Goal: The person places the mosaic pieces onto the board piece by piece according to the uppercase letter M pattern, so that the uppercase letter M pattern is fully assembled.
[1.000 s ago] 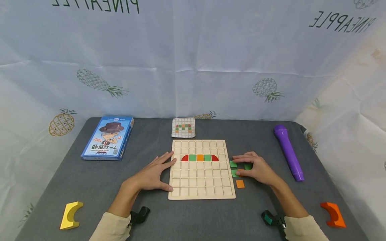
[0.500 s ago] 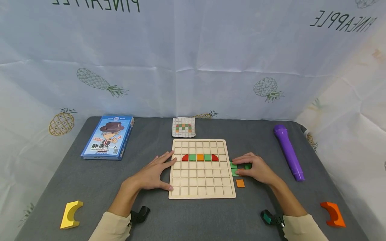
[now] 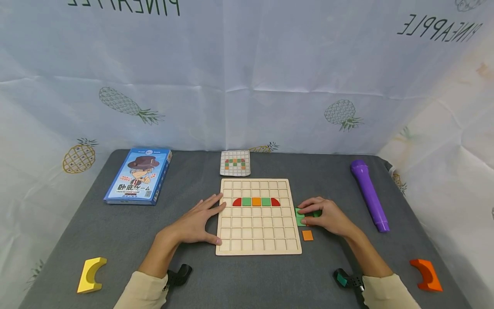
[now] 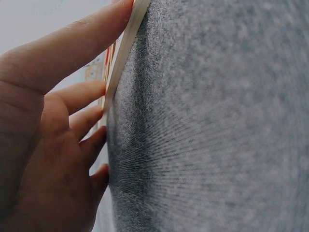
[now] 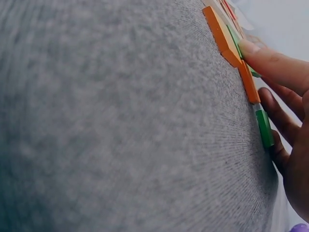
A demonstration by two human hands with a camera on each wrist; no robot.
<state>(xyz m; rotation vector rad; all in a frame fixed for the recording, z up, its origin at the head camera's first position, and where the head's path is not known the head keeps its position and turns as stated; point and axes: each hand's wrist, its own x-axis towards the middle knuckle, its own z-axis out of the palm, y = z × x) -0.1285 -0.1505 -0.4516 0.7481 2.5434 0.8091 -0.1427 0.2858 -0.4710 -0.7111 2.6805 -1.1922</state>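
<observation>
My left hand (image 3: 197, 221) is spread along the left edge of a wooden grid board (image 3: 257, 245), thumb and fingertips resting on its rim. In the left wrist view, that edge runs past the fingertips (image 4: 99, 87). Set in one board row are red quarter-round tiles (image 3: 236, 202), green square tiles (image 3: 246, 202) and an orange square tile (image 3: 256, 202). Beyond the right edge, my right hand (image 3: 328, 216) touches two adjoining loose green tiles (image 3: 299, 218) with index finger and thumb. Another green tile (image 5: 264, 129) and an orange tile (image 5: 249, 82) lie partly under this hand.
A loose orange tile (image 3: 307, 235) lies below the right hand. Behind the board is a pattern card (image 3: 235, 171). A blue game box (image 3: 138, 177) stands left; a purple stick (image 3: 369, 195) lies right. Yellow (image 3: 90, 275) and orange (image 3: 427, 275) arch blocks sit near the front corners.
The upper loose green tile has slid toward the lower one under my right fingers, and the gap between them has closed. My left hand and the board have stayed put.
</observation>
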